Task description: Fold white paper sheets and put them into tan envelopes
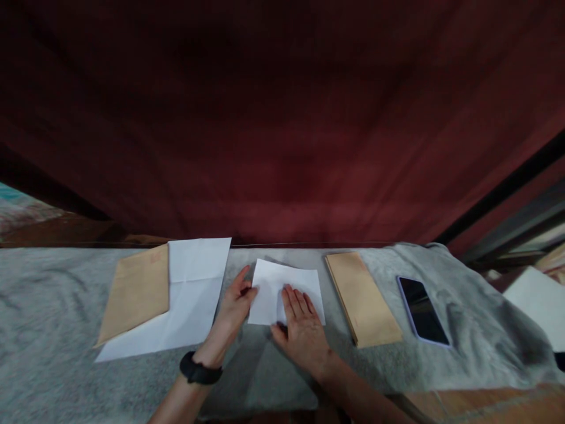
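A folded white sheet of paper (269,294) lies in front of me on the grey cloth. My left hand (236,300), with a black band on its wrist, is at the paper's left edge. Its thumb and curled fingers close on that edge, and the index finger points up and away. My right hand (302,327) lies flat on the paper's lower right part, palm down, with fingers stretched out. To the left, a brown envelope (141,291) partly covers a larger white sheet (198,294) with fold creases. A stack of brown envelopes (364,300) lies right of the folded paper.
A phone (424,309) with a dark screen and pale purple case lies right of the envelope stack. The grey cloth (48,312) covers the work surface and is rumpled at the right. Behind it hangs a dark red curtain (291,147). A white object (536,303) shows at the far right.
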Demonstrator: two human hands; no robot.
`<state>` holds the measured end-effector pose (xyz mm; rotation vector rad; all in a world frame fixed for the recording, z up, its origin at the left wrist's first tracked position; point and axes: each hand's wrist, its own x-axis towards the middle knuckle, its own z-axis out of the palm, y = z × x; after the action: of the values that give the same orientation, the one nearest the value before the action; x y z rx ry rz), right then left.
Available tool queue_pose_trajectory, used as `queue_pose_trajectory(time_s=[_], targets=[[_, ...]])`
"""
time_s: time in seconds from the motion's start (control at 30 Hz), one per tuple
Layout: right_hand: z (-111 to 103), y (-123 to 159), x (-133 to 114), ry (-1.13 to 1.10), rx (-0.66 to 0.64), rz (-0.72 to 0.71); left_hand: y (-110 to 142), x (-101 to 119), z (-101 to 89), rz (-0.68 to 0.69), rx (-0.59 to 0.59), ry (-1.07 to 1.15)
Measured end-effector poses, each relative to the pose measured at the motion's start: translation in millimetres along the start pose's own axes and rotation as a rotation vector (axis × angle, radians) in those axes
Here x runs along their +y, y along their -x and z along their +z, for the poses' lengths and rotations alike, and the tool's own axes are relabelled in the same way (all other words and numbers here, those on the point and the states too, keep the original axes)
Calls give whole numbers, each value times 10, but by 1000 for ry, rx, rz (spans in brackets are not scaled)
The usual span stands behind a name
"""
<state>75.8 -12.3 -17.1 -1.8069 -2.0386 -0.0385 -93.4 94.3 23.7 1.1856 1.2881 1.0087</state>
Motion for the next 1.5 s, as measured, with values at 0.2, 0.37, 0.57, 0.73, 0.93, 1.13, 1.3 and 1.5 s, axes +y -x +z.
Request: queue_pose_trajectory(time_s=[0.2,0.37,0.57,0.73,0.93,1.13,1.3,1.5], targets=[[-208,-206,64,-299,1,30,97,239,105,-76,-2,317],[-530,-520,307,-1080,252,410,190,285,171,-202,-13,454],[-502,-581,226,-1713,478,761,404,184,359,-331,-245,549],[-426,-525,179,-1667,420,802,372,86,289,-340,-101,643],[-451,-426,443,-1453,379,864,137,75,-138,-186,-32,307],[-288,-331,653,-1085,122,708,-58,-58,-289,122,-68,-99],[-266,-213,720,-463,-28,490,-83,-179,-200,234,0,-546],[-372,-129,713,-115,-218,359,-52,-289,-53,320,-29,-818]])
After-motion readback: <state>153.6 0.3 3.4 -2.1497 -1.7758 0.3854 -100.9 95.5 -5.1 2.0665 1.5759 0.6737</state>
